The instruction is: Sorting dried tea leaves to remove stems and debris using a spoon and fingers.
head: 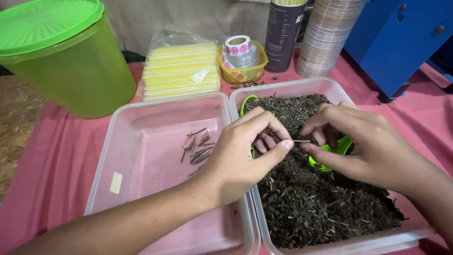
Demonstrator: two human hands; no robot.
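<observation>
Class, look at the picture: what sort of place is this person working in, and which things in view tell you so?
Probably a small home or workshop packing table for dried herbs or tea. Both hands pinch a thin twig over a clear tub of dark dried leaves; a sticker roll and stacked lids stand behind.

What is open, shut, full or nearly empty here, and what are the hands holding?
Green tub: lid shut.
Left tray: open, a few twigs.
Right tray: open, full of dried leaves.
Green scoop: lying in leaves.
Left hand and right hand: pinching one thin stick.
</observation>
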